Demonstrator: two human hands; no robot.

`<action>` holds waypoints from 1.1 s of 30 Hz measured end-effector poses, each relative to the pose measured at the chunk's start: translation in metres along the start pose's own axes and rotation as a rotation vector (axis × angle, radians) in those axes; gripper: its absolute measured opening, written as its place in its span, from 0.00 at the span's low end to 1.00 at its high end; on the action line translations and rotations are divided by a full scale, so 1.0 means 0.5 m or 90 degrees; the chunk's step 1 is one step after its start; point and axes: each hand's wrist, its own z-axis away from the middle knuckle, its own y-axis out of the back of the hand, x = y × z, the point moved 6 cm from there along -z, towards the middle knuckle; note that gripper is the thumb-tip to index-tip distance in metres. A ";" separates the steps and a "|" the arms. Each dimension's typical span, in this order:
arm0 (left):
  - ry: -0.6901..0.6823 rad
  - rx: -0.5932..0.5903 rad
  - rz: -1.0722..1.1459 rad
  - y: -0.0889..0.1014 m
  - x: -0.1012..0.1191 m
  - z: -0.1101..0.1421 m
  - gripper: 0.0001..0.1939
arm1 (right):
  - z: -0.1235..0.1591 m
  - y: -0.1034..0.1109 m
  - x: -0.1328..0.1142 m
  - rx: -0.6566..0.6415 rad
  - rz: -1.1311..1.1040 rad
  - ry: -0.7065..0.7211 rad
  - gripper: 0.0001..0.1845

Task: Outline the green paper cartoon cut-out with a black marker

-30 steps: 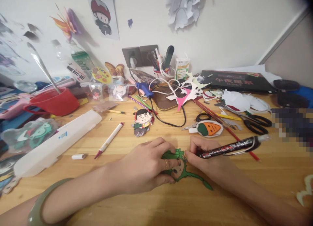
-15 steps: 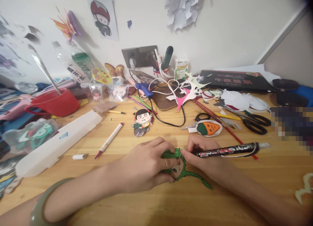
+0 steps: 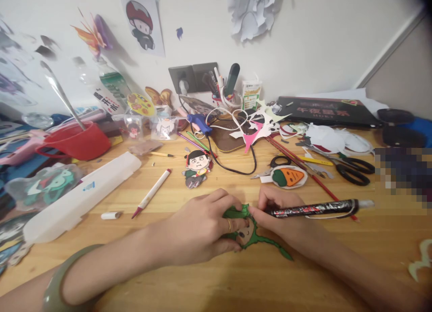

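The right hand (image 3: 280, 211) is clamping one black pen (image 3: 313, 208); the fingers are hiding its tip. The left hand (image 3: 205, 226), fingers apart, is pressing one green cutout (image 3: 249, 234) onto the near centre of the wooden table (image 3: 168, 280) and covering its left part. Beyond, one carrot cutout (image 3: 290, 177) and one character cutout (image 3: 197, 169) are lying. One pale scrap (image 3: 418, 265) is running off the right edge. Two black sockets (image 3: 205, 76) are sitting on the far white wall (image 3: 320, 42).

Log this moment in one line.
left hand: on green cutout; right hand: holding black pen; pen tip: hidden; beyond right hand: carrot cutout
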 end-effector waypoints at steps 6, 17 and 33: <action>0.003 -0.006 0.001 0.000 -0.001 0.000 0.15 | 0.000 0.000 0.001 0.001 -0.002 0.000 0.13; 0.004 -0.001 0.001 0.000 -0.003 0.000 0.16 | -0.001 0.018 0.001 0.068 0.034 0.000 0.12; 0.003 0.008 0.006 0.003 -0.002 0.000 0.15 | -0.001 0.017 -0.005 0.063 0.054 -0.005 0.12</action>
